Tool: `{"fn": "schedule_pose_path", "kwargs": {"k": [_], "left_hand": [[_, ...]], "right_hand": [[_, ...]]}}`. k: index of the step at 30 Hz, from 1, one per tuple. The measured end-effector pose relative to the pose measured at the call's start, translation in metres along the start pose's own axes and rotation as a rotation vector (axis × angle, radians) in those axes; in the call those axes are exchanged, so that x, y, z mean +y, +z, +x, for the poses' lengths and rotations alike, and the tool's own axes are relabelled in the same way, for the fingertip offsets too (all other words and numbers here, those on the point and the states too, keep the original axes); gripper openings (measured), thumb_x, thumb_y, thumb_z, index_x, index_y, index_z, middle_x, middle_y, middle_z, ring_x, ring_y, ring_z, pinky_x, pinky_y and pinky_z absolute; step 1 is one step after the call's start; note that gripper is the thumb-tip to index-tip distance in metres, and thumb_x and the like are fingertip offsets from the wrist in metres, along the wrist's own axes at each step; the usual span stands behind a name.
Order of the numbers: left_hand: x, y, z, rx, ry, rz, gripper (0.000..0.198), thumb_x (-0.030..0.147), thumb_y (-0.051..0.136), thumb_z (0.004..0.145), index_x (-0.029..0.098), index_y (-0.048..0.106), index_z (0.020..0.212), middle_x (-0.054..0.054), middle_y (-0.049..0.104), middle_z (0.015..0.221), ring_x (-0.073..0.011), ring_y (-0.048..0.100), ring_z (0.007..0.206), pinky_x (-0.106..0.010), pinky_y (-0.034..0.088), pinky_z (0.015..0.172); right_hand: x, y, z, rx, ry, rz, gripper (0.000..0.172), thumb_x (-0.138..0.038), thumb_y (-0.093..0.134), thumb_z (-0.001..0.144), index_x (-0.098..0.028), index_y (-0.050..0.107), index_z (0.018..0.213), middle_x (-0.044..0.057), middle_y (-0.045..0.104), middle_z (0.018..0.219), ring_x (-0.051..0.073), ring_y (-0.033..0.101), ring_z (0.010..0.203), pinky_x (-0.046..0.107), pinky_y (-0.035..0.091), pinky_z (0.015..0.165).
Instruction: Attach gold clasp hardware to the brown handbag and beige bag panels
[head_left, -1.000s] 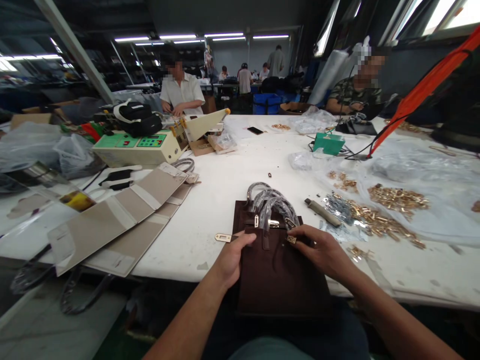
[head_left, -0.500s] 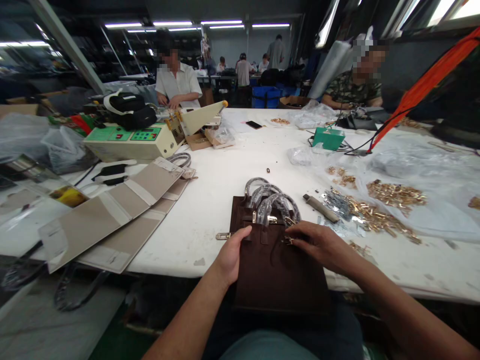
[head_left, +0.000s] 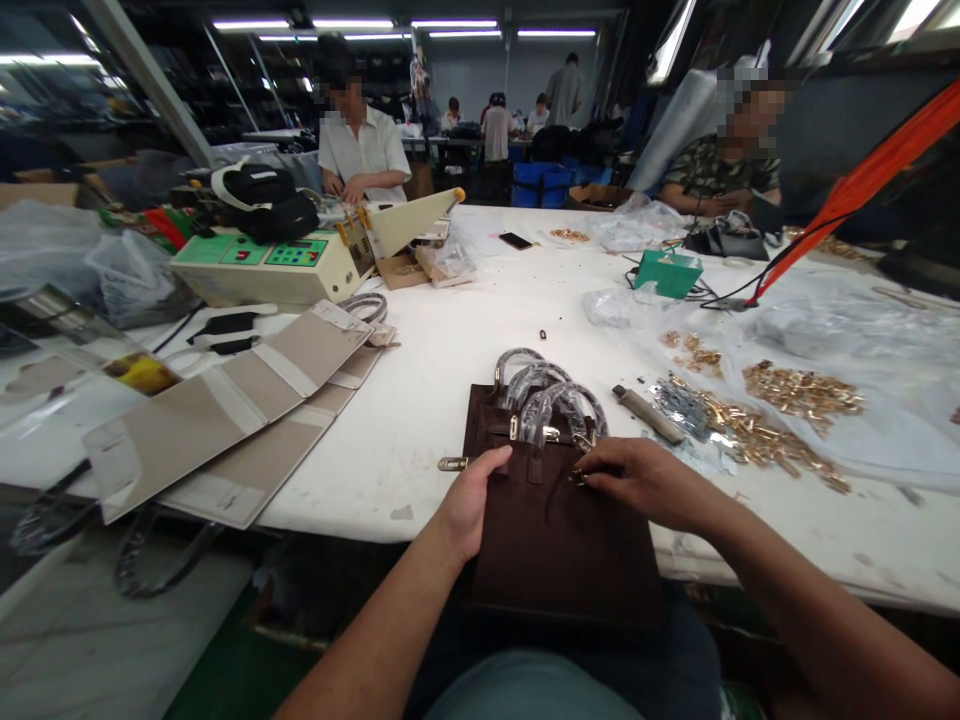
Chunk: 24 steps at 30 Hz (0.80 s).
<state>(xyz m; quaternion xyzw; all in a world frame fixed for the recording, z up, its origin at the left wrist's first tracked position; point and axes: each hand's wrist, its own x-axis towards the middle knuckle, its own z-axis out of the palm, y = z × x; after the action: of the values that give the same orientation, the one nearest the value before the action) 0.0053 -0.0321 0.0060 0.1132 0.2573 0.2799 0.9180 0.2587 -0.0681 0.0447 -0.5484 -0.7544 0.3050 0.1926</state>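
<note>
The white tabletop (head_left: 431,340) spreads before me, with taupe panels (head_left: 225,415) lying to my left. The brown bag (head_left: 566,560) sits right in front of me, across the near edge and above my lap. A cream-and-green machine (head_left: 270,268) stands beyond the panels. My left hand (head_left: 466,508) is closed around the bag's left edge, thumb on the front; my right hand (head_left: 649,480) is nearly closed, thumb and fingers pinching a small metal fitting (head_left: 577,478) at the bag's upper right.
</note>
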Motion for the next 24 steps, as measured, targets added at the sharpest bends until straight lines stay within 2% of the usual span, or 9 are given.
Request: {"fn": "schedule_pose_path", "kwargs": {"k": [5,10,15,19,24], "left_hand": [[-0.002,0.0,0.001,0.05,0.028,-0.007,0.041,0.031,0.057,0.094,0.006,0.07,0.124,-0.017,0.079,0.105,-0.0326,0.075,0.103,-0.044,0.051,0.103],[-0.002,0.0,0.001,0.026,0.008,-0.024,0.042,0.032,0.057,0.094,0.006,0.07,0.125,-0.017,0.079,0.105,-0.0329,0.076,0.102,-0.045,0.052,0.102],[-0.001,0.002,0.001,0.028,0.013,-0.029,0.041,0.031,0.056,0.094,0.007,0.07,0.125,-0.016,0.08,0.104,-0.0326,0.076,0.102,-0.045,0.052,0.102],[-0.001,0.0,0.002,0.038,0.0,-0.016,0.042,0.032,0.055,0.095,0.006,0.07,0.123,-0.017,0.079,0.104,-0.0329,0.075,0.104,-0.045,0.051,0.102],[-0.001,-0.003,0.003,0.02,0.003,0.007,0.042,0.033,0.056,0.095,0.006,0.07,0.123,-0.017,0.079,0.106,-0.0329,0.073,0.108,-0.045,0.05,0.103]], "right_hand": [[-0.001,0.01,0.004,0.06,0.0,-0.068,0.02,-0.024,0.061,0.092,-0.025,0.078,0.103,0.003,0.077,0.102,0.022,0.07,0.095,0.035,0.053,0.088],[0.002,0.019,-0.007,0.134,-0.058,-0.092,0.024,-0.024,0.059,0.094,-0.025,0.075,0.112,0.004,0.075,0.104,0.021,0.07,0.093,0.032,0.054,0.086],[0.004,0.023,-0.011,0.124,-0.092,-0.181,0.028,-0.026,0.059,0.096,-0.025,0.071,0.122,0.006,0.072,0.109,0.022,0.07,0.096,0.033,0.054,0.086],[0.012,0.023,-0.007,0.097,-0.129,-0.26,0.027,-0.026,0.052,0.101,-0.025,0.071,0.121,0.009,0.071,0.109,0.023,0.07,0.096,0.034,0.055,0.086],[0.014,0.013,-0.003,0.045,-0.148,-0.325,0.024,-0.024,0.052,0.101,-0.024,0.073,0.114,0.009,0.071,0.108,0.025,0.07,0.097,0.035,0.054,0.087]]}}
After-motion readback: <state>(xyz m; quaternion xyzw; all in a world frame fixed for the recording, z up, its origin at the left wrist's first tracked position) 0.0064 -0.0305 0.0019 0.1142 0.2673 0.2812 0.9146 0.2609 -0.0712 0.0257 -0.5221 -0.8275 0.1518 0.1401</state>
